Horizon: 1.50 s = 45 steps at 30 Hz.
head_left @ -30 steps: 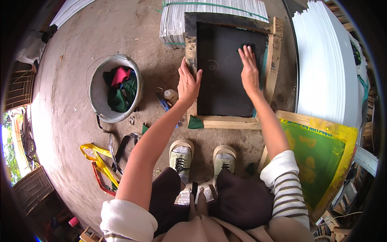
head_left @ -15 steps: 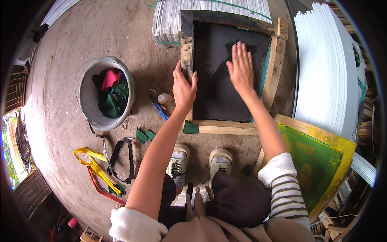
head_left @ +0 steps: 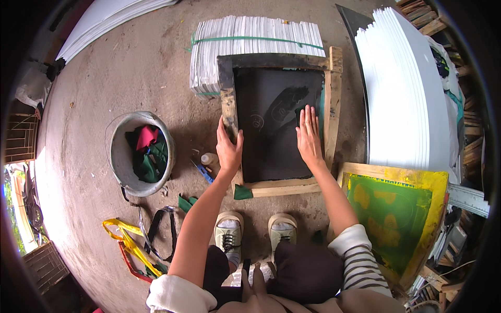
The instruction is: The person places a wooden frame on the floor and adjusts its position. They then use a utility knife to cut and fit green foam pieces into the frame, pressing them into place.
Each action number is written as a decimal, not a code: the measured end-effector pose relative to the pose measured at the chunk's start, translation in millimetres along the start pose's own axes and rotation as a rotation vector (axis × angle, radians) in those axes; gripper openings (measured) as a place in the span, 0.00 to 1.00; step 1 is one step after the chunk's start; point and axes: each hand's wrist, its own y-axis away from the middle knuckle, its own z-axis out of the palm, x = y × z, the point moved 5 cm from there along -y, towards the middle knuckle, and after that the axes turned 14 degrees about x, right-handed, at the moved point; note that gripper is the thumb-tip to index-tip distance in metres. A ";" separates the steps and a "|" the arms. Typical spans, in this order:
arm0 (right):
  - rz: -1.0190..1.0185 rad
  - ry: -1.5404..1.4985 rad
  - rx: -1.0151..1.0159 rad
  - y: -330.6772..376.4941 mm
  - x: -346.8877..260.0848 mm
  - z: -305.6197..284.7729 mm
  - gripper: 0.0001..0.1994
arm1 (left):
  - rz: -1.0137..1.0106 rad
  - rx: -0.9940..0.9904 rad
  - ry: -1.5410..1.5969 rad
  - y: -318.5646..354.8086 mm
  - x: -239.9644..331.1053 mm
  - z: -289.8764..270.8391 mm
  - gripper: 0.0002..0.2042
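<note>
Hands: both flat and open, gripping nothing. Left hand (head_left: 228, 150) lies on the left wooden rail of the screen frame (head_left: 228, 107), fingers pointing away from the body. Right hand (head_left: 309, 136) lies palm-down on the black mesh (head_left: 271, 125), near its right edge, fingers together.

Change noted: over the last second the right hand has travelled from the upper middle of the mesh down to its right side, and the left hand has slid from the inner edge fully onto the rail. Judged a smoothing or pressing pass, now covering the right part of the dark panel.

Screen frame: rests on the floor before the feet, its far end overlapping a strapped bundle of white sheets (head_left: 255, 39). A faint pale motif shows on the mesh; its form is hard to tell.

Adjacent, left: small bottle (head_left: 210, 158) and blue tool (head_left: 204, 172) on the floor; metal bucket (head_left: 140, 154) holding red and green rags.

Adjacent, right: green-and-yellow screen (head_left: 396, 208), lying flat; tall stack of white boards (head_left: 412, 94).

Near left: yellow and red straps (head_left: 130, 248).

Below: two pale shoes (head_left: 255, 235).
</note>
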 end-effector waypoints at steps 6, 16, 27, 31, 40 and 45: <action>-0.354 -0.197 -0.172 44.2 -67.4 20.6 0.27 | -0.023 -0.011 -0.014 -0.7 -0.3 -0.3 0.30; 0.066 0.183 0.212 -59.2 7.2 11.2 0.30 | 0.058 0.017 -0.090 -1.1 5.7 4.5 0.30; -0.307 0.027 -0.122 -21.1 -31.8 22.5 0.33 | -0.012 -0.001 -0.108 -0.8 0.1 -0.5 0.31; 0.125 0.215 0.201 -64.2 -5.2 17.6 0.32 | -0.070 -0.047 -0.061 -0.5 5.1 5.1 0.31; -0.491 -0.116 -0.287 0.2 -60.9 37.7 0.32 | 0.007 0.014 -0.085 -1.2 -1.6 2.7 0.31; -0.026 0.147 0.180 -81.3 15.4 16.7 0.29 | -0.019 0.007 -0.071 -0.7 -1.2 3.5 0.30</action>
